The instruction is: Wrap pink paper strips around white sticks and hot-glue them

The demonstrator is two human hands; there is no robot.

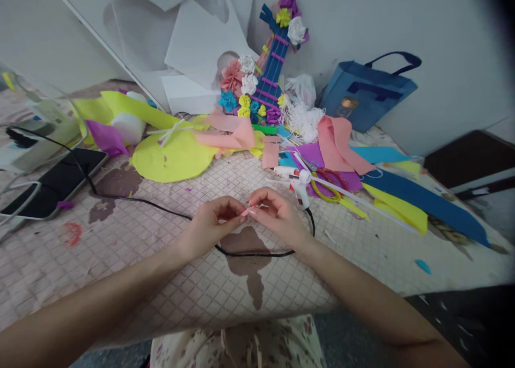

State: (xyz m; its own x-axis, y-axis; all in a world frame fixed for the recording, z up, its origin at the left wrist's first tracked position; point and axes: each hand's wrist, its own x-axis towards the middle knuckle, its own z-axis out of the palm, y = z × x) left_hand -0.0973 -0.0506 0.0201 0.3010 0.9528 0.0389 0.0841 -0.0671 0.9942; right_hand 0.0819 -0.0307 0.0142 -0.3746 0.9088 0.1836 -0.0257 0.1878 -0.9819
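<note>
The person's left hand (207,223) and right hand (284,220) meet over the near middle of the table (177,282), fingertips almost together. Between them is a small pink piece (248,211), pinched at its left end by the left thumb and fingers and at its right by the right thumb and fingers; the other fingers curl in loosely. A white glue gun (300,192) lies just beyond the right hand, its black cord (257,255) passing nearer than the pink piece.
</note>
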